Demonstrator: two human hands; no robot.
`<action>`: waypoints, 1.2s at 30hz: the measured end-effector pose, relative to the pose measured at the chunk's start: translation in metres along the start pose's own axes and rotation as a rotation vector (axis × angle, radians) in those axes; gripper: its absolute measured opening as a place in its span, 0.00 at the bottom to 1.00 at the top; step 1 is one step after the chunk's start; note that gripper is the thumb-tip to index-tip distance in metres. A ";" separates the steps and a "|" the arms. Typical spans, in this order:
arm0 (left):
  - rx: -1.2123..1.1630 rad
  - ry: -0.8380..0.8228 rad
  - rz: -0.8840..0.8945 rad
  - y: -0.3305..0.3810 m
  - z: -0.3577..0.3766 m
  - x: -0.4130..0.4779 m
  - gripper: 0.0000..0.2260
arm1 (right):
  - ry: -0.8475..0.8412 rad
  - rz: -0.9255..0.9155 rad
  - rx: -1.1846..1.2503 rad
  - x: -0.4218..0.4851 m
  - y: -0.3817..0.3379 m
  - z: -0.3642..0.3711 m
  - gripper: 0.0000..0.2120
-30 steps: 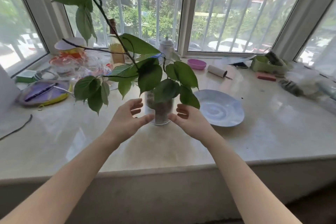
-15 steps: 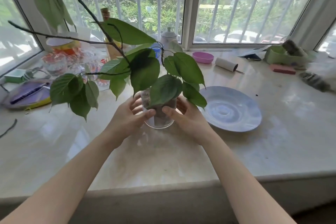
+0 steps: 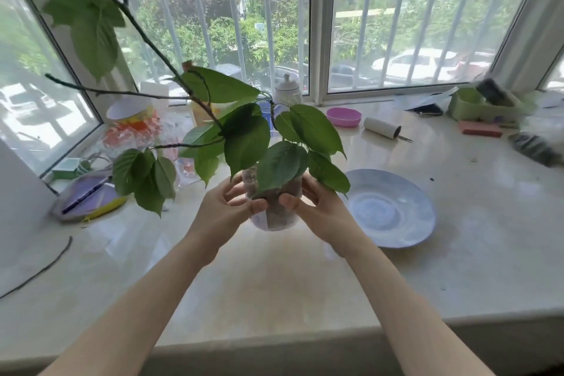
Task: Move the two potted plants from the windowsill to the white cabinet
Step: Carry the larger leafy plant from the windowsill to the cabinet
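Head view: left hand point(image 3: 224, 210) and right hand point(image 3: 320, 210) now clasped around potted plant point(image 3: 274, 210), formerly apart.

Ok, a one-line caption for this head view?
Both hands, left and right, clasp a clear potted plant at the windowsill, beside a blue plate.

One potted plant point(image 3: 244, 143), one blue plate point(image 3: 393, 210), one pink bowl point(image 3: 344, 116), two hands.

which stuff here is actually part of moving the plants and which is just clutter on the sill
Part of the job:
- potted plant, in a clear pot
- left hand and right hand, both gripping the pot
- windowsill

Just lying about:
- blue plate
- pink bowl
- cardboard roll
- white teapot
- green box
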State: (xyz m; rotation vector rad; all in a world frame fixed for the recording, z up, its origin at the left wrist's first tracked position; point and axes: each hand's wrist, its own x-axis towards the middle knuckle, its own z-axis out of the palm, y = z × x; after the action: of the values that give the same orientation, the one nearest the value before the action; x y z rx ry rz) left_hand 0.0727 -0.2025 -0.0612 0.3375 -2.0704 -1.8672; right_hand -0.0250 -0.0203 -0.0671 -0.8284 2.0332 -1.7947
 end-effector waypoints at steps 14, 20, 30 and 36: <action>0.106 0.037 0.101 0.233 0.018 0.013 0.22 | 0.073 -0.082 0.053 0.017 -0.205 -0.062 0.22; 0.079 0.043 0.117 0.310 0.045 0.027 0.29 | 0.076 -0.139 0.123 0.033 -0.269 -0.109 0.23; 0.051 0.031 0.197 0.364 0.112 0.053 0.30 | 0.123 -0.183 0.064 0.035 -0.319 -0.187 0.17; -0.023 -0.083 0.193 0.366 0.167 0.080 0.33 | 0.240 -0.180 -0.047 0.021 -0.321 -0.242 0.18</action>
State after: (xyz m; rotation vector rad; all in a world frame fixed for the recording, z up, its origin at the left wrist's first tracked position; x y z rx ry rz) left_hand -0.0503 -0.0405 0.2947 0.0528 -2.0515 -1.8154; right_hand -0.1110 0.1439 0.2902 -0.8708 2.2184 -2.0380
